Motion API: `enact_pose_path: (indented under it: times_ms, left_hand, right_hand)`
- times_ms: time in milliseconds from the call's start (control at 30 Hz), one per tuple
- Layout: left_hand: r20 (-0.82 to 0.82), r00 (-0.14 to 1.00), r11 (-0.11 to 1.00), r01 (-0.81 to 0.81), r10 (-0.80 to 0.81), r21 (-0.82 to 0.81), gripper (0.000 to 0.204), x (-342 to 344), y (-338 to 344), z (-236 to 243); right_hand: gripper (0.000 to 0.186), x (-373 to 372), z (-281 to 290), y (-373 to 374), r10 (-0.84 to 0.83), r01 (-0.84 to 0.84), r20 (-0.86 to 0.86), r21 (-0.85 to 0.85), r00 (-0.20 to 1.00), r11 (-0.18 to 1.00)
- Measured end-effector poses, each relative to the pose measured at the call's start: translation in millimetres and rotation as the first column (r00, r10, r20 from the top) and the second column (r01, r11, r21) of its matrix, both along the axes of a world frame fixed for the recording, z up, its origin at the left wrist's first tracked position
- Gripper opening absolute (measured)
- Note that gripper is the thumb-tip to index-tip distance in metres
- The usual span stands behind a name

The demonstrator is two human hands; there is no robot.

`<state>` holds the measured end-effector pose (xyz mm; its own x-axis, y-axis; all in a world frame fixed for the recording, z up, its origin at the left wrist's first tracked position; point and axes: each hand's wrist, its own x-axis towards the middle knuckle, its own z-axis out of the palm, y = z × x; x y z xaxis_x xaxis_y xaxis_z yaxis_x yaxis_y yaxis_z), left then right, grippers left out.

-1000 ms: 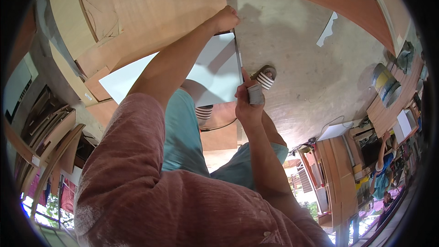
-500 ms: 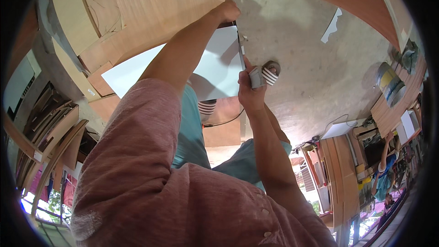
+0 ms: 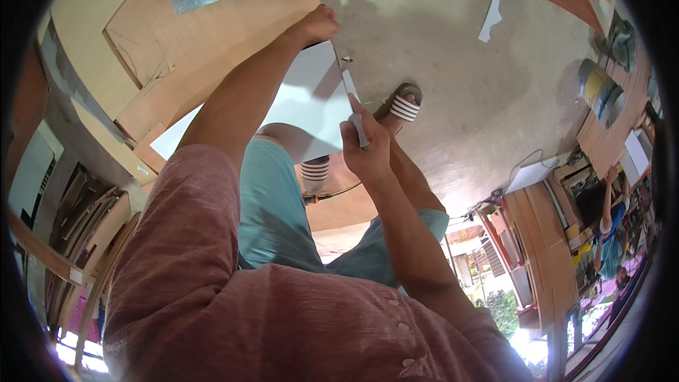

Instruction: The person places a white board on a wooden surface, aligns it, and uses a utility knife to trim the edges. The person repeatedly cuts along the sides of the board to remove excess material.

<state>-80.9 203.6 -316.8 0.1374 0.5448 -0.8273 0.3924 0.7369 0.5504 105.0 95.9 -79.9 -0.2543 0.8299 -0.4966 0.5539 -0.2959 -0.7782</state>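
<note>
My left hand [image 3: 318,25] grips the far corner of the white sheet [image 3: 304,102], which lies on plywood [image 3: 212,42] over my knees. My right hand [image 3: 364,148] is closed around a slim grey tool [image 3: 353,110], its tip laid along the sheet's right edge. Just right of the sheet, my striped sandal [image 3: 403,105] rests on the concrete floor [image 3: 460,85]; a second sandal [image 3: 315,170] sits below the sheet. Well right of the sheet, another person [image 3: 608,219] stands by shelves.

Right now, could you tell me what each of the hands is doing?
Left hand: closed on the far corner of the white sheet.
Right hand: closed around a slim grey tool at the sheet's edge.
</note>
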Motion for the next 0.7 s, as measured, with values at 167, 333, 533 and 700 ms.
enact_pose_path:
  times_ms: [167,333,533,700]
  left_hand:
    - [-0.041,0.996,0.997,-0.077,0.076,-0.014,0.053,0.6,-3.1,-12.8]
    - [-0.036,0.998,0.996,-0.061,0.059,-0.066,0.053,-4.0,-2.9,-30.8]
    - [0.126,0.981,0.983,0.158,-0.145,-0.098,0.043,-6.4,8.7,29.8]
    - [0.208,0.959,0.952,0.233,-0.191,-0.201,0.043,-23.0,19.0,8.0]
  right_hand:
    - [0.047,4.1,-33.8,-3.4,0.044,-0.048,0.041,0.115,0.998,0.992]
    - [0.049,0.5,-39.9,-0.6,-0.006,0.005,0.039,0.022,0.999,1.000]
    - [0.051,7.7,0.9,-11.3,-0.006,0.006,0.028,-0.012,1.000,1.000]
    - [0.054,2.4,-26.0,-5.9,-0.034,0.032,0.020,0.075,0.999,0.997]
